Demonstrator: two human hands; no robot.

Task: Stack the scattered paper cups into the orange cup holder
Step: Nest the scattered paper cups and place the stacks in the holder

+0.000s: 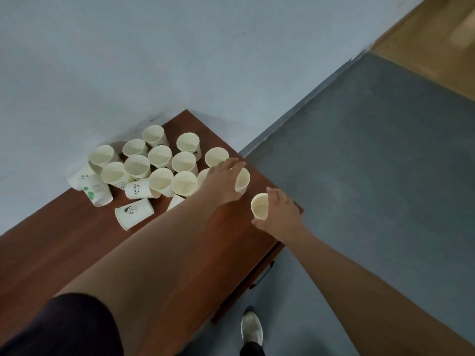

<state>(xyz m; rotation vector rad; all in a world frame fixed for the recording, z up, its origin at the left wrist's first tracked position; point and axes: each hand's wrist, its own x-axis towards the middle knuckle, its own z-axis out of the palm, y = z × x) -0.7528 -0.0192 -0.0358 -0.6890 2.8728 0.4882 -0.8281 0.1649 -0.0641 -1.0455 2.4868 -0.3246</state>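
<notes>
The paper cups (160, 155) are matt cream paper, smooth inside, a few with small black or green prints on their outer walls. The counter (61, 253) is reddish-brown wood-look board with a faint grain and a soft sheen. The wall (128, 60) is matt pale paint, scuffed low down. The floor (372, 163) looks like rough, mottled grey, dull in finish.

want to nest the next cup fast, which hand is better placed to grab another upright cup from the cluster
Left. The left hand already reaches over the cluster, fingers on an upright cup at its right edge. The right hand sits apart near the table's corner, gripping a single cup.
</notes>
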